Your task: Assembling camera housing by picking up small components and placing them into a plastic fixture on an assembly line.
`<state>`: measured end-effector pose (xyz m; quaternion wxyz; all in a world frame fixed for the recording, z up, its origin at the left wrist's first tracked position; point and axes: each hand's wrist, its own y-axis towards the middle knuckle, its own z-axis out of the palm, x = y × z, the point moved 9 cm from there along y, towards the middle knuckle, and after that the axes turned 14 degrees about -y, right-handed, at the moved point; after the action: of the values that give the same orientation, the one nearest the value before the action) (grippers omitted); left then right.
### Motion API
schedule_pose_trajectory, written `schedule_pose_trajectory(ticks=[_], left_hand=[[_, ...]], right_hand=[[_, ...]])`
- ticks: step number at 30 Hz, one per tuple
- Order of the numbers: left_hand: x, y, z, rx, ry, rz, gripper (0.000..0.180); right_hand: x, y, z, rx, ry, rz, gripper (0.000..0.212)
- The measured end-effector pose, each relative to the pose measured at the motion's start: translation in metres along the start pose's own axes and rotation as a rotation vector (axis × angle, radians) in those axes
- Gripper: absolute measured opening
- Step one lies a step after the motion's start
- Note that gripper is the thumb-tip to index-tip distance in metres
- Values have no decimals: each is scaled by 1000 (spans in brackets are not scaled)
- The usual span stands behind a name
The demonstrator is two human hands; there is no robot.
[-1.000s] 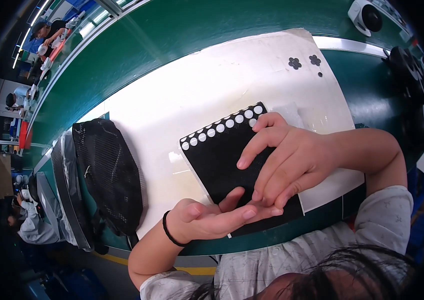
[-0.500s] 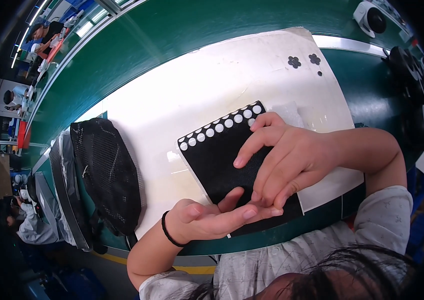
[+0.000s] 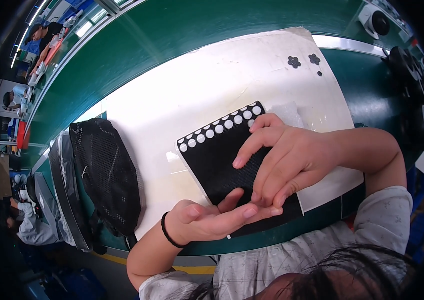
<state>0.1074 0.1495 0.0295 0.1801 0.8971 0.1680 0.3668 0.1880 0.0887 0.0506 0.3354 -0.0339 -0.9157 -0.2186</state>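
Note:
A black fabric-like sheet point(image 3: 224, 167) with a row of round white dots point(image 3: 218, 129) along its far edge lies before me. Over its near part, my left hand point(image 3: 204, 220) is turned palm up, fingers stretched out and open. From the right, my right hand point(image 3: 294, 157) reaches across the sheet. Its thumb and a finger press together at the left fingertips, while its other fingers are bent and spread. Whatever may be in that pinch is too small or hidden to make out. Part of the sheet is covered by both hands.
A white board point(image 3: 162, 107) lies beneath the sheet on a green table point(image 3: 172, 27). A black mesh bag point(image 3: 104, 175) is at the left. Two dark flower-shaped pieces point(image 3: 293, 62) and a small dot lie at the far right. Clear plastic point(image 3: 288, 112) is beside the sheet. Co-workers point(image 3: 47, 42) sit further left.
My two hands and the sheet have hardly moved. In the far upper left, a co-worker's arm has shifted.

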Motion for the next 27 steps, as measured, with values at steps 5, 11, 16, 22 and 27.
schedule_pose_trajectory(ticks=[5,11,16,22,27], left_hand=[[-7,-5,4,18,31,34,61],[-2,-5,3,3,-62,-10,66],[1,-4,-4,-10,-37,-85,63],[-5,-11,2,26,-186,-113,59],[0,-6,0,34,-209,-132,59]], right_hand=[[0,0,0,1,-2,-1,11],[-1,1,1,7,6,0,12],[-1,1,1,11,19,-3,13],[-1,1,1,11,25,2,15],[-1,1,0,7,23,2,15]])
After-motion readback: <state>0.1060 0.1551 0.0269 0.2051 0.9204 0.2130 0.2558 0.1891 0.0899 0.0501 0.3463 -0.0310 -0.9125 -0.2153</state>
